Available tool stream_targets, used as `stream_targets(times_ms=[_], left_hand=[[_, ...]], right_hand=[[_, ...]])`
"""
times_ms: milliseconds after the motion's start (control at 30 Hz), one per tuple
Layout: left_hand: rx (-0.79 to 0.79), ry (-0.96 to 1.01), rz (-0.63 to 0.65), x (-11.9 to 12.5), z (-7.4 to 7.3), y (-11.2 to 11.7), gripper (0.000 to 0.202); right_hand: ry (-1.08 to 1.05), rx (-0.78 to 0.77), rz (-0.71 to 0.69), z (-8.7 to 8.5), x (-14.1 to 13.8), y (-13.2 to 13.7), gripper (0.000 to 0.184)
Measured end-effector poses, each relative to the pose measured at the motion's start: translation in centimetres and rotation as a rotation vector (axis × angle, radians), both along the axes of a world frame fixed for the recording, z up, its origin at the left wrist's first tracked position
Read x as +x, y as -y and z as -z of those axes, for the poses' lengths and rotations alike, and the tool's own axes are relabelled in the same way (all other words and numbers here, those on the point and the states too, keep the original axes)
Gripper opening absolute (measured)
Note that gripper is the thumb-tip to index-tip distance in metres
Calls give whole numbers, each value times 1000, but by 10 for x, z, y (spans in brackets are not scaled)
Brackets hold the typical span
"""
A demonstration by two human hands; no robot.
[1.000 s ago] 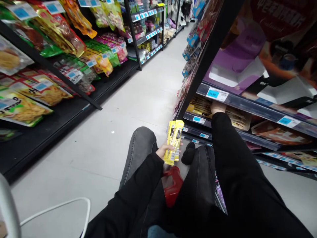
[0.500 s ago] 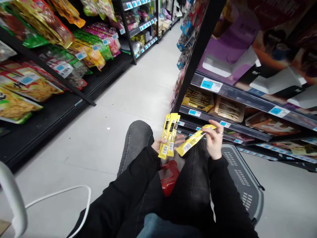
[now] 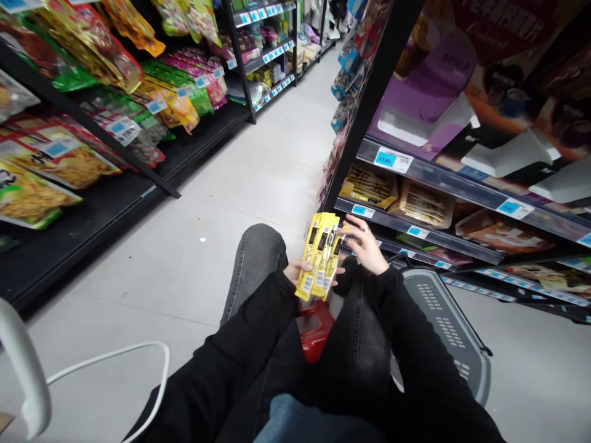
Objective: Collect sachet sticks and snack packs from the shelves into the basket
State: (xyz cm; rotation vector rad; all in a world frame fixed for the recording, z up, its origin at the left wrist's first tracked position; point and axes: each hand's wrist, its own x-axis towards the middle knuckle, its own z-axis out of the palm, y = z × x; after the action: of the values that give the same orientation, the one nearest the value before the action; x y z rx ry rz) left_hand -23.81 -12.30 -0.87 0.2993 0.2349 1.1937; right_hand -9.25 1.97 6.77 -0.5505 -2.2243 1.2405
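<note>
My left hand (image 3: 295,272) grips the lower ends of three yellow stick packets (image 3: 319,255), held upright above my knees. My right hand (image 3: 365,244) pinches the top of the rightmost packet, pressing it against the other two. Both arms wear black sleeves. I sit low beside a black shelf unit (image 3: 369,104) whose lower shelf holds open cartons of brown-and-yellow packets (image 3: 369,183).
A grey shopping basket (image 3: 446,326) lies on the floor at my right leg. A red object (image 3: 314,326) sits between my legs. Snack bags (image 3: 60,154) fill the shelves on the left. A white tube frame (image 3: 28,381) crosses the lower left. The aisle floor (image 3: 258,166) runs ahead.
My right hand came out of the shelf with a third yellow packet and brought it left, adding it to the two in my left hand.
</note>
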Motion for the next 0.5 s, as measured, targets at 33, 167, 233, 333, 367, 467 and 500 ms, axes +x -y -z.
stream_targets(times_ms=[33, 167, 233, 333, 367, 467, 500], left_hand=[[-5, -2, 1, 0, 1, -1, 69], [-26, -12, -12, 1, 4, -6, 64], [-35, -20, -24, 1, 4, -8, 53], [-48, -30, -53, 0, 1, -7, 41], [-53, -33, -63, 0, 0, -6, 40], [-62, -39, -85, 0, -1, -2, 39], [-62, -39, -93, 0, -2, -1, 39]], right_hand=[[-24, -61, 61, 2, 0, -6, 23], [48, -111, 318, 2, 0, -43, 27], [175, 75, 427, -6, -1, -63, 24], [351, 402, 520, -23, -8, -92, 24], [415, 483, 536, -27, -13, -101, 27], [686, 629, 548, -34, -31, -129, 35], [776, 649, 542, -33, -38, -139, 37]])
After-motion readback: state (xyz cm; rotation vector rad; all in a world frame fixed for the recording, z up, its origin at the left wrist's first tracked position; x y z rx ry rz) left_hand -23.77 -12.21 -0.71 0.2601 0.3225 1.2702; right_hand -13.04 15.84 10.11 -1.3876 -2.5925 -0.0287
